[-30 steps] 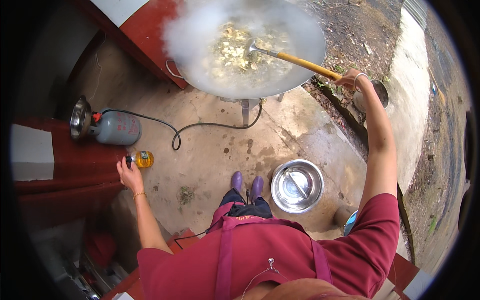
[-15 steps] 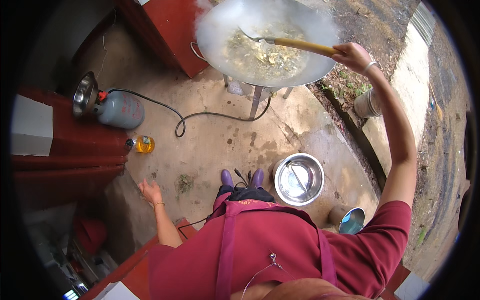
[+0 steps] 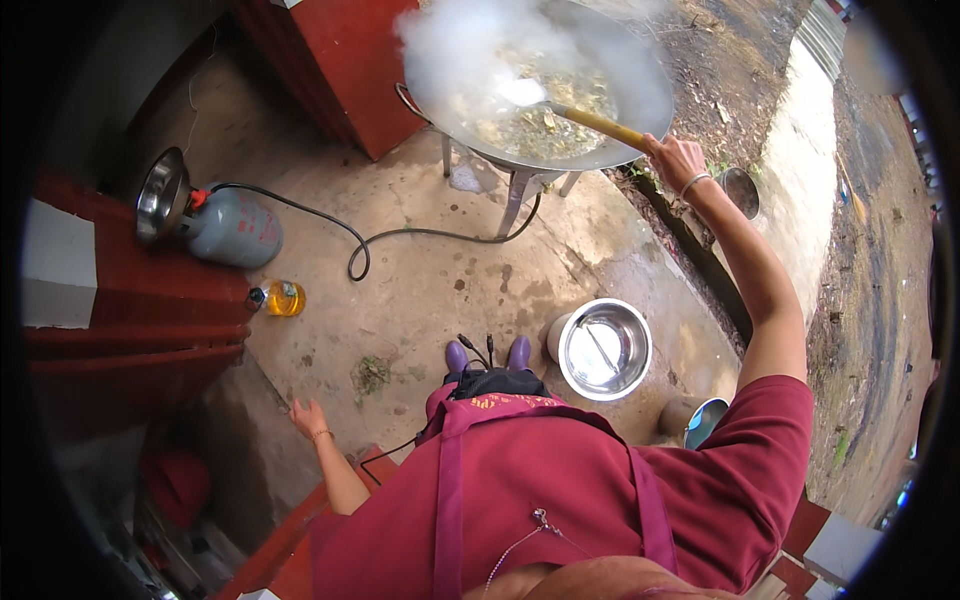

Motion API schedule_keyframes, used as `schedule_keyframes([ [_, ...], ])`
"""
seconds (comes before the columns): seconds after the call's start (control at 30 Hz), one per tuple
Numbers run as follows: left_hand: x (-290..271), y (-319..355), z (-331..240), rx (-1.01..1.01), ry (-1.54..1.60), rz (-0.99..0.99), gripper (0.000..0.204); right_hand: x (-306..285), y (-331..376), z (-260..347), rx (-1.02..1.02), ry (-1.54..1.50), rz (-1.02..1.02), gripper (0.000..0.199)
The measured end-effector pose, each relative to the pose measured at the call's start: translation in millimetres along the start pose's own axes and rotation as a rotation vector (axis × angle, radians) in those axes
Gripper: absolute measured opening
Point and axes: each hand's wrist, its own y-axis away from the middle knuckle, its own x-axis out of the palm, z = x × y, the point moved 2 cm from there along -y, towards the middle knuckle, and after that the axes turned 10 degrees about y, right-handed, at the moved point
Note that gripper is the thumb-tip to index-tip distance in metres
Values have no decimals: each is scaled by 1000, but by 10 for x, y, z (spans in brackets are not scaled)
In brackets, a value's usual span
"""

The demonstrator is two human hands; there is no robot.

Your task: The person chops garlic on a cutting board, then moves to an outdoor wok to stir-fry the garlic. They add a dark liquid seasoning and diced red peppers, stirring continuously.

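My right hand is wrapped round the end of the yellow wooden handle of a long wok spatula. The spatula's shiny metal blade tilts up over the food, partly veiled by steam. Beneath it, a large wok on a metal stand holds steaming, chopped yellowish-green food. My left hand hangs low at my left side, empty, with its fingers stretched apart. It touches nothing.
A grey gas cylinder with a metal bowl beside its top stands at left; its black hose crosses the floor toward the stand. Near it is a bottle of yellow liquid. A steel pot and a bucket sit to my right.
My right hand has drawn left and slightly down with the spatula, whose blade now catches bright light. More steam covers the wok's left side. My left hand has dropped slightly, still empty.
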Motion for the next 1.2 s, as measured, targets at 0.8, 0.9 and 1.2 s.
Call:
schedule_keyframes([
  [0.8,749,534,1429,-525,514,236,53,-1862,-1130,-1164,35,-223,780,31],
  [0.9,778,531,1873,-611,445,271,47,-2104,-1088,-624,7,-205,699,33],
  [1.2,755,304,1517,-581,460,132,47,-1330,-907,-434,-165,-233,542,31],
])
